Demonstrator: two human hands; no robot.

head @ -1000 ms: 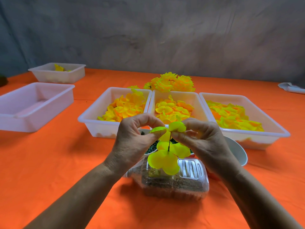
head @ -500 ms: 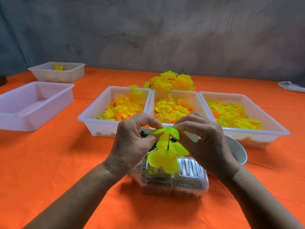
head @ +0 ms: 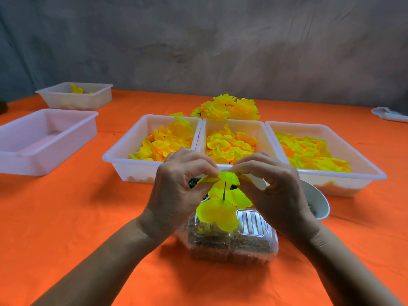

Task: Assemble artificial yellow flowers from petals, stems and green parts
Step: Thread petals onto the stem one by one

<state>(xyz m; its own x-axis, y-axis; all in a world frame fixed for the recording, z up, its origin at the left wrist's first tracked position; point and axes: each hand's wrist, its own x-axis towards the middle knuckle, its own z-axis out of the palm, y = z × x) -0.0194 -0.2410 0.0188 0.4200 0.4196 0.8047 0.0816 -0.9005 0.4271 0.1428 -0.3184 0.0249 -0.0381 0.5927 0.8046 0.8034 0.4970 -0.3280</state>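
Observation:
A thin dark stem (head: pixel 224 191) stands upright in front of me with a large yellow-green petal layer (head: pixel 217 214) threaded low on it. A smaller yellow-green petal piece (head: pixel 228 178) sits at the stem's top. My left hand (head: pixel 178 191) pinches its left edge and my right hand (head: pixel 273 191) pinches its right edge. Beyond my hands, three white trays hold loose yellow petals: left (head: pixel 123 159), middle (head: pixel 254 127), right (head: pixel 362 171). Finished yellow flowers (head: pixel 227 108) lie behind the trays.
A clear plastic box (head: pixel 231 241) lies on the orange tablecloth under my hands. A white bowl (head: pixel 318 202) stands to the right. An empty white tray (head: pixel 39 140) and a smaller tray (head: pixel 75 96) sit far left. A white cloth (head: pixel 388 113) lies far right.
The small top petal piece has moved down onto the stem's tip, and both hands have shifted slightly lower and closer together around it.

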